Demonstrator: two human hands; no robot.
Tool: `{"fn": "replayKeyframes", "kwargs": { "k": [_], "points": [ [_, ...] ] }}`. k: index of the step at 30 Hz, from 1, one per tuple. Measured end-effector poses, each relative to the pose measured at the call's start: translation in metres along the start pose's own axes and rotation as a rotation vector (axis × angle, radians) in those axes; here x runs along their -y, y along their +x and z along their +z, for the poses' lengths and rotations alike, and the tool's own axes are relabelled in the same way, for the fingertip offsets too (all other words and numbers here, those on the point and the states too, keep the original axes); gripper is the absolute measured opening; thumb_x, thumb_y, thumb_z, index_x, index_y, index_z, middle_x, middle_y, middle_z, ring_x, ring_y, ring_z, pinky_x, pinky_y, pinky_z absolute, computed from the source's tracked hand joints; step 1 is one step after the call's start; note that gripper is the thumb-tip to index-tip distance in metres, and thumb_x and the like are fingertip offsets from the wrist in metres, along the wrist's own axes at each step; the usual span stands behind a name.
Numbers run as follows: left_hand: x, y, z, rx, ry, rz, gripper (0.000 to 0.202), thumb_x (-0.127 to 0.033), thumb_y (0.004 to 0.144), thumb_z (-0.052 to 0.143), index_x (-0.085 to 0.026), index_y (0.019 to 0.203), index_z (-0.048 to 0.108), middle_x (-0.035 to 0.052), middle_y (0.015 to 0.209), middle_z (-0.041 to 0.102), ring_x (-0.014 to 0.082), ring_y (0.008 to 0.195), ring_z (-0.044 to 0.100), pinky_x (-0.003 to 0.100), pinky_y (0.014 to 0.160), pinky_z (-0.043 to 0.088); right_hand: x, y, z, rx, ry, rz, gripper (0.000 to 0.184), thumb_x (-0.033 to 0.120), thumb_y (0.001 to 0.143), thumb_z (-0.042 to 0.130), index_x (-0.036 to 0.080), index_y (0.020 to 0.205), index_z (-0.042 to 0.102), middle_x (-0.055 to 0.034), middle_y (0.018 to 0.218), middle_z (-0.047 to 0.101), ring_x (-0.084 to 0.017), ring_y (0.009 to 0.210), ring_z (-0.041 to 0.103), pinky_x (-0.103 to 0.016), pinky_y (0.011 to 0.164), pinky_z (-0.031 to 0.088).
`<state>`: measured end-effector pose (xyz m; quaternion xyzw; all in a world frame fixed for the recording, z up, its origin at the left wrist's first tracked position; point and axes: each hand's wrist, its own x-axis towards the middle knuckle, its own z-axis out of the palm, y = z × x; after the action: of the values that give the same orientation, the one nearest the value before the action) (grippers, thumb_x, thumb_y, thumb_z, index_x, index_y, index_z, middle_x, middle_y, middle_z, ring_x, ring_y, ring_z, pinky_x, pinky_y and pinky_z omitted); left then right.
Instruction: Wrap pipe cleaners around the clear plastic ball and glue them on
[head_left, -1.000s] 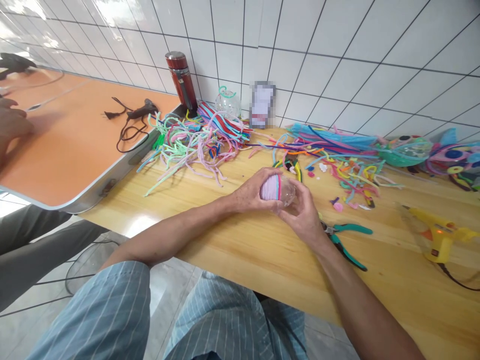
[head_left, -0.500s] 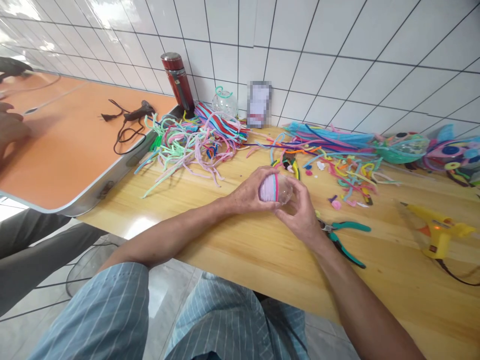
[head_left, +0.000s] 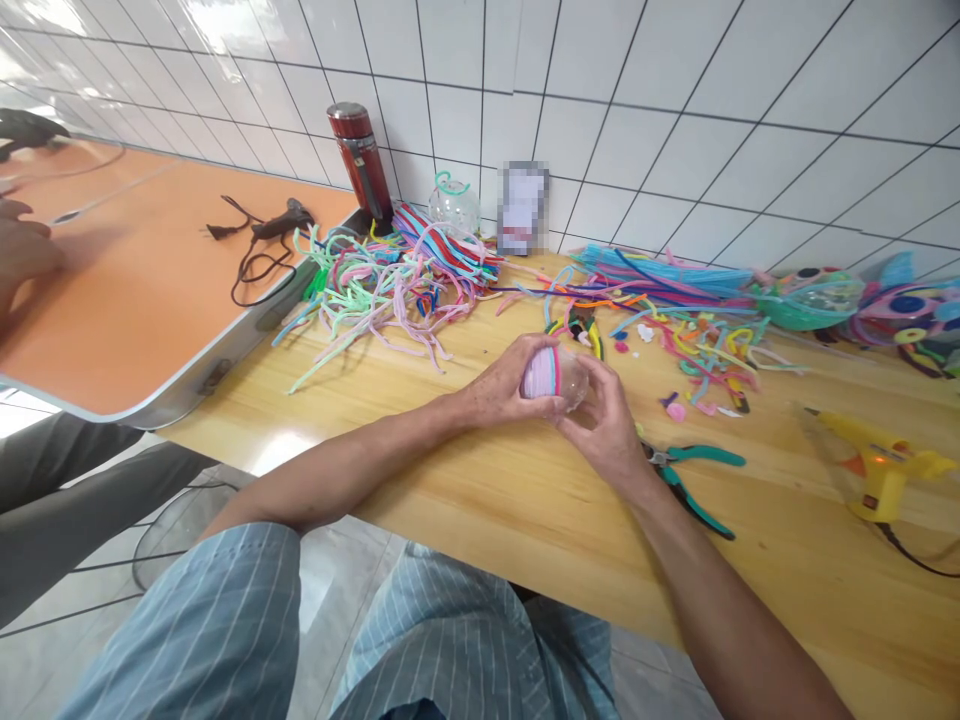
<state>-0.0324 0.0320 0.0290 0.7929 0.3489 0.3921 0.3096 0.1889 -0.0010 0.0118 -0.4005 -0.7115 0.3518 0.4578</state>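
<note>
A clear plastic ball (head_left: 573, 381) is held between my hands above the wooden table. Lilac pipe cleaners (head_left: 538, 376) wrap its left part, edged by a light blue band and a pink one; the right part is bare. My left hand (head_left: 517, 385) curls round the wrapped side, thumb along the near edge. On the bare side, my right hand (head_left: 602, 415) grips with thumb and fingers. Just right of my right wrist lie green-handled cutting pliers (head_left: 686, 480). Beyond the hands, dark pliers with yellow handles (head_left: 592, 338) lie among scraps.
Loose pipe cleaners (head_left: 390, 290) pile at the back left, near a red thermos (head_left: 361, 165). A yellow glue gun (head_left: 877, 460), its light glowing, lies right. Finished fish-like figures (head_left: 810, 295) stand back right. Another person's hand (head_left: 26, 255) rests over an orange table (head_left: 135, 300).
The ball has turned very slightly in my hands, showing more of the light blue band. Both hands keep their hold. The whole view has shifted a little.
</note>
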Motion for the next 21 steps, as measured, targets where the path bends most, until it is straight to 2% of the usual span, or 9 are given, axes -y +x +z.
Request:
{"fn": "replayKeyframes", "kwargs": {
  "k": [8, 13, 21],
  "points": [
    [0.0002, -0.0022, 0.0046, -0.012, -0.016, -0.019, 0.082, -0.057, 0.089, 0.075, -0.019, 0.154, 0.042, 0.02, 0.155, 0.053, 0.0355, 0.146, 0.055, 0.054, 0.125, 0.047, 0.0025, -0.0005, -0.0007, 0.003, 0.009, 0.023, 0.078, 0.046, 0.086, 0.087, 0.035, 0.153, 0.048, -0.0139, 0.164, 0.047, -0.035, 0.153, 0.051, -0.048, 0.096, 0.07],
    [-0.003, -0.0018, 0.0045, -0.016, -0.015, -0.009, 0.084, -0.058, 0.088, 0.076, -0.017, 0.153, 0.043, 0.0215, 0.156, 0.053, 0.038, 0.147, 0.055, 0.057, 0.126, 0.047, -0.0005, -0.0022, 0.0002, -0.018, 0.064, 0.073, 0.075, 0.049, 0.085, 0.088, 0.037, 0.148, 0.049, -0.0114, 0.169, 0.044, -0.033, 0.154, 0.051, -0.047, 0.101, 0.067],
    [-0.0025, 0.0008, 0.0037, -0.012, -0.051, -0.086, 0.089, -0.057, 0.08, 0.083, -0.02, 0.151, 0.047, 0.0173, 0.151, 0.06, 0.0363, 0.139, 0.061, 0.053, 0.122, 0.05, 0.0021, -0.0026, 0.0016, -0.026, 0.07, 0.073, 0.075, 0.053, 0.084, 0.088, 0.036, 0.146, 0.048, -0.0132, 0.167, 0.047, -0.033, 0.157, 0.048, -0.047, 0.1, 0.067]
  ]
}}
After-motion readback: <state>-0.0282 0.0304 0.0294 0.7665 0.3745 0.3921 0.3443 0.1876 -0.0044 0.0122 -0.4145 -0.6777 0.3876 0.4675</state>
